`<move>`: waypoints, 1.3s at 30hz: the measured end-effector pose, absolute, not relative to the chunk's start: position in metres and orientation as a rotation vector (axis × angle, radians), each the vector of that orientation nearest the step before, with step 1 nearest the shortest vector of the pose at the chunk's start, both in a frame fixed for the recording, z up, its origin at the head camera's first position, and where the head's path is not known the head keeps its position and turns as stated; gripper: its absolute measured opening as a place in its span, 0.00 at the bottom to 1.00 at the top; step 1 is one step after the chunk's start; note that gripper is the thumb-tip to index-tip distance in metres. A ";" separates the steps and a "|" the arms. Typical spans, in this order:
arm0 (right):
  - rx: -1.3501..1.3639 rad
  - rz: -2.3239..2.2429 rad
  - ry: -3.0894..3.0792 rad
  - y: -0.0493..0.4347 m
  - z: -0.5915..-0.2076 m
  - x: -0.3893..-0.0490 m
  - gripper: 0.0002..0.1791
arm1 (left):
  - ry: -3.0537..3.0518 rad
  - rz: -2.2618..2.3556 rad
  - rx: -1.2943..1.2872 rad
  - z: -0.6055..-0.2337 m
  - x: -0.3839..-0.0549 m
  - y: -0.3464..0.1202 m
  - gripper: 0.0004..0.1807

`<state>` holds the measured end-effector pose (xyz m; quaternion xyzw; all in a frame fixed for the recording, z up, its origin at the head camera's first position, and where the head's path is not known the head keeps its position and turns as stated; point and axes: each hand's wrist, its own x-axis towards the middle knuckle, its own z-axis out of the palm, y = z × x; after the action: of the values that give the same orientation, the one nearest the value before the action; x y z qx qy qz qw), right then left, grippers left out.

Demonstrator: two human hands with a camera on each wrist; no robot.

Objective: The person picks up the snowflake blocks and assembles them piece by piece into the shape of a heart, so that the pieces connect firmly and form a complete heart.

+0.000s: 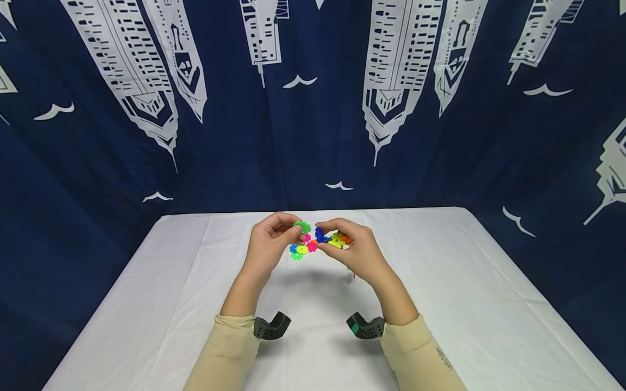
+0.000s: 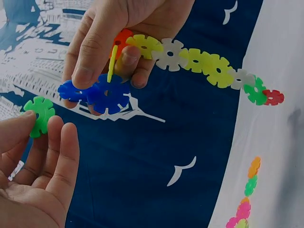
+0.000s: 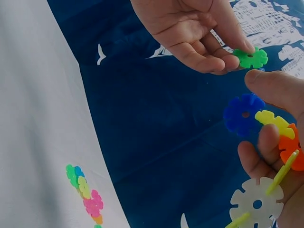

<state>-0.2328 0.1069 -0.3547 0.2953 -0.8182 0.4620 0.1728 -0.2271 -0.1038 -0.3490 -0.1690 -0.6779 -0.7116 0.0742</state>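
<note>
My left hand point(image 1: 266, 241) pinches a green notched plastic disc point(image 2: 40, 116) between thumb and fingers. Facing it, my right hand point(image 1: 359, 250) grips two linked blue notched discs point(image 2: 108, 93) at one end of a chain. From there the chain runs on through yellow, orange and white discs point(image 2: 170, 54) to a red disc point(image 2: 273, 97) at its far end, dangling below the hand. In the right wrist view, the green disc is right by the right thumb, close to the blue pieces. The right palm and fingers partly cover the orange disc.
On the white tablecloth point(image 1: 205, 304) behind the hands lies another chain of notched discs, with pink point(image 3: 93, 203), yellow, green, blue and orange pieces. A dark blue curtain point(image 1: 303, 141) with white building prints hangs at the table's far edge.
</note>
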 end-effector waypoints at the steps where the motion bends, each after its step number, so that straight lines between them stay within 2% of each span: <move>1: 0.845 1.303 -2.316 0.107 -0.354 -0.233 0.18 | -2.034 -2.127 -0.527 -0.349 -0.227 -0.103 0.09; 8: 0.874 1.260 -2.306 0.109 -0.352 -0.230 0.18 | -2.034 -2.074 -0.610 -0.350 -0.225 -0.100 0.08; 15: 0.817 1.186 -2.329 0.109 -0.349 -0.227 0.19 | -2.008 -2.059 -0.582 -0.351 -0.224 -0.096 0.08; 39: 0.966 1.233 -2.224 0.112 -0.343 -0.224 0.20 | -1.950 -1.936 -0.658 -0.356 -0.224 -0.086 0.06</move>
<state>-0.2239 0.1119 -0.3433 0.3471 -0.7995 0.4434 0.2090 -0.2237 -0.0862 -0.3562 -0.2300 -0.6816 -0.6766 0.1572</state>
